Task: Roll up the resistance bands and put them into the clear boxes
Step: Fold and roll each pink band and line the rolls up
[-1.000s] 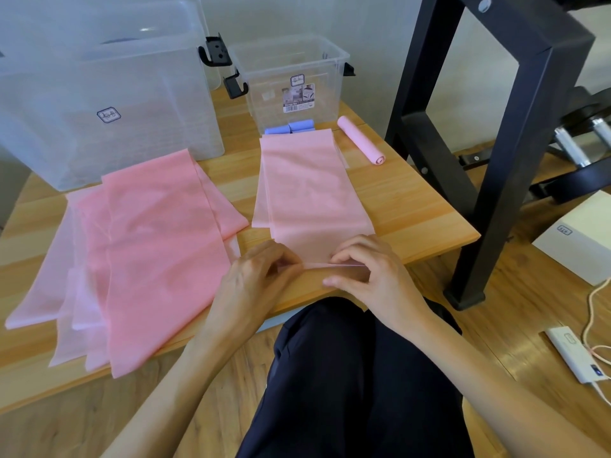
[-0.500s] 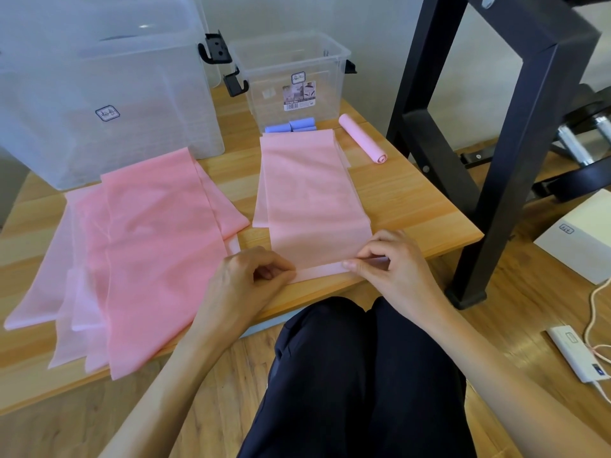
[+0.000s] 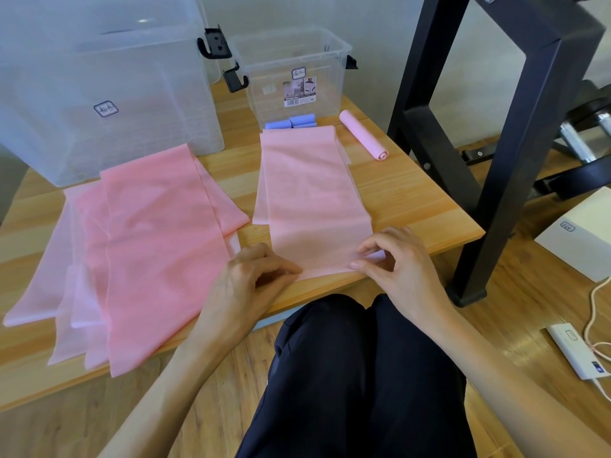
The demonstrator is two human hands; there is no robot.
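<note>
Both our left hand [image 3: 251,279] and right hand [image 3: 393,262] pinch the near edge of the flat pink band [image 3: 310,200] at the table's front edge [image 3: 413,266], bare wood between it and the small clear box [image 3: 291,71] behind

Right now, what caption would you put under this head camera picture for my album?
Both hands, left and right, pinch the near end of a pink resistance band on the wooden table, starting a roll.
</note>
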